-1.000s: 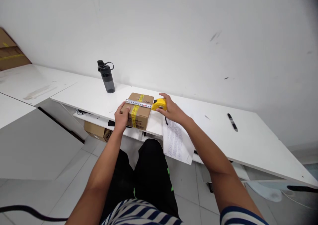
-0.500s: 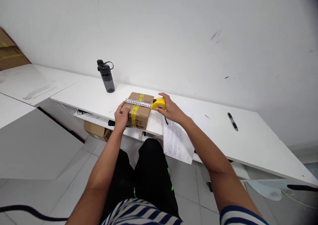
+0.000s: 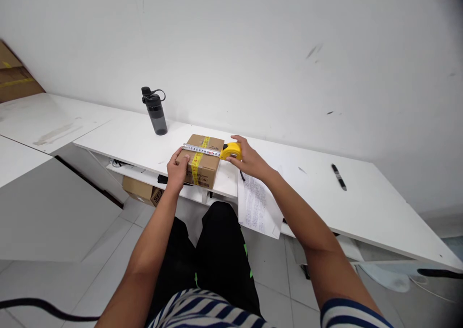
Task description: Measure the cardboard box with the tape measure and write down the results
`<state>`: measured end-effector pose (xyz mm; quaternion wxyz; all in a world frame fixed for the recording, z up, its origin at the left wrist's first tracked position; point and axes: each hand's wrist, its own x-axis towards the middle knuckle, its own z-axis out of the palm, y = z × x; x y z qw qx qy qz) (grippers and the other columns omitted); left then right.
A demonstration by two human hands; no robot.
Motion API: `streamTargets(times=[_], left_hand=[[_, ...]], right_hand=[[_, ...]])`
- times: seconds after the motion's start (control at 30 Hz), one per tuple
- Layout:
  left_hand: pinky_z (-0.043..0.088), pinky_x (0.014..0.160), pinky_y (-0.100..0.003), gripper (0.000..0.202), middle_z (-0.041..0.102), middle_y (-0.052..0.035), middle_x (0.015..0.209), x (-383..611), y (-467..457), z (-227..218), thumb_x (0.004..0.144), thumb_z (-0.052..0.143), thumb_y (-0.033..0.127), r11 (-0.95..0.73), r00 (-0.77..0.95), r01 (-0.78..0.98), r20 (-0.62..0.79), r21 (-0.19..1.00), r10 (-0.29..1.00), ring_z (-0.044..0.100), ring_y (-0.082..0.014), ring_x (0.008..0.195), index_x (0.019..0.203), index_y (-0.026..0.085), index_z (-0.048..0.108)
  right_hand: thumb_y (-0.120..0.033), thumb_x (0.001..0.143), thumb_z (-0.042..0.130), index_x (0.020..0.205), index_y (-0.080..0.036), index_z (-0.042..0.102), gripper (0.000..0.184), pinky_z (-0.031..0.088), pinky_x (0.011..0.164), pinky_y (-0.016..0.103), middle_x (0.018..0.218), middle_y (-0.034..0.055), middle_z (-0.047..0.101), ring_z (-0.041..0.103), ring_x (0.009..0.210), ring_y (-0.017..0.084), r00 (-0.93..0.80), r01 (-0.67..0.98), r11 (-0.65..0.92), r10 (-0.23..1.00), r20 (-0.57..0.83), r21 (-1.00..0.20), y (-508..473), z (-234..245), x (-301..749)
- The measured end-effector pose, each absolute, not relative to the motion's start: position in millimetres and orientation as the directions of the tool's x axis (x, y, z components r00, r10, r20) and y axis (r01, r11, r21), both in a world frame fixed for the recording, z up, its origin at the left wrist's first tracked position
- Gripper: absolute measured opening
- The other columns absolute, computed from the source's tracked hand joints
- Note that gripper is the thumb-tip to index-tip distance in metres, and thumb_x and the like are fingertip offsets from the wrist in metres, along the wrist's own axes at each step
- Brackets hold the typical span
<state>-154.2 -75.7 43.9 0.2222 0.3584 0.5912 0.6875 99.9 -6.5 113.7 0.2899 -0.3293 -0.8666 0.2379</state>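
Note:
A small brown cardboard box [image 3: 208, 163] with a yellow tape strip sits at the front edge of the white desk. My left hand [image 3: 177, 170] grips the box's left side, thumb on its top, fingers near the hooked end of the tape blade. Across the box top lies the silver blade, drawn out from a yellow tape measure [image 3: 230, 151]. My right hand [image 3: 250, 158] is closed around the tape measure's case at the box's right edge. Just below that hand, a handwritten paper sheet [image 3: 257, 205] hangs over the desk edge.
A dark water bottle [image 3: 156, 113] stands behind the box to the left. On the desk's right part lies a black marker [image 3: 339, 177]. A shelf under the desk holds small items, and another cardboard box [image 3: 139, 189] is below. Larger boxes [image 3: 16, 79] stand far left.

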Motion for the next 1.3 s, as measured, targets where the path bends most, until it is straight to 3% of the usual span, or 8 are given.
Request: streamTargets(times=[0.77,1.07,1.17,1.3], left_hand=[[0.055,0.088,-0.034,0.056,0.071,-0.0086,0.112,-153.1,-75.8,43.8,0.076,0.069,0.039,-0.199,-0.654,0.093,0.211,0.976,0.727,0.067,-0.0220,0.096,0.129,0.021,0.064],[0.054,0.089,-0.035,0.054,0.070,-0.0084,0.112,-154.0,-76.0,45.8,0.078,0.067,0.038,-0.214,-0.661,0.041,0.187,0.976,0.727,0.066,-0.0224,0.097,0.129,0.021,0.063],[0.054,0.088,-0.034,0.053,0.070,-0.0086,0.115,-151.1,-77.3,50.0,0.078,0.067,0.036,-0.220,-0.636,0.024,0.185,0.975,0.749,0.066,-0.0224,0.099,0.128,0.020,0.063],[0.054,0.090,-0.035,0.053,0.070,-0.0080,0.115,-148.7,-77.7,54.2,0.077,0.068,0.034,-0.208,-0.623,-0.009,0.157,0.978,0.766,0.066,-0.0229,0.101,0.128,0.020,0.062]], right_hand=[[-0.041,0.087,0.057,0.144,-0.025,0.028,0.066,0.051,0.087,0.045,0.135,0.0157,0.050,0.060,0.106,0.028,-0.599,0.456,0.647,0.731,0.328,-0.611,-10.0,116.9,98.2],[-0.042,0.084,0.061,0.150,-0.029,0.021,0.078,0.051,0.085,0.047,0.123,0.0111,0.057,0.063,0.096,0.027,-0.587,0.422,0.672,0.714,0.382,-0.609,-1.1,119.6,90.2],[-0.044,0.083,0.062,0.150,-0.029,0.022,0.079,0.051,0.088,0.049,0.128,0.0115,0.057,0.062,0.103,0.029,-0.613,0.388,0.697,0.684,0.395,-0.603,3.8,124.4,77.7],[-0.040,0.083,0.061,0.149,-0.026,0.030,0.073,0.045,0.100,0.050,0.150,0.0116,0.041,0.050,0.127,0.033,-0.689,0.336,0.774,0.591,0.420,-0.537,9.3,130.8,35.2]])
